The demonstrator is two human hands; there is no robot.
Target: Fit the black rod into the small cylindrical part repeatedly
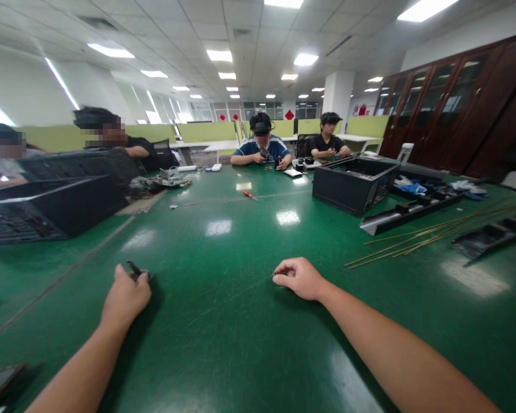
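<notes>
My left hand (126, 292) is closed around a small dark object (134, 268), whose narrow black end sticks up between the thumb and fingers; its exact kind does not show. It is held above the green table at the left. Towards the middle, my right hand (300, 278) is low over the tabletop with thumb and fingertips pinched together. A tiny dark bit shows at those fingertips, too small to name. Farther off, an orange-handled screwdriver (249, 195) lies on the table, apart from both hands.
Black computer cases stand at the left (90, 201) and right (348, 186). Thin brass-coloured rods (413, 241) and dark metal rails (413, 212) lie at the right. A dark flat thing (0, 384) is at the lower left. Several people sit around the green table (223, 344).
</notes>
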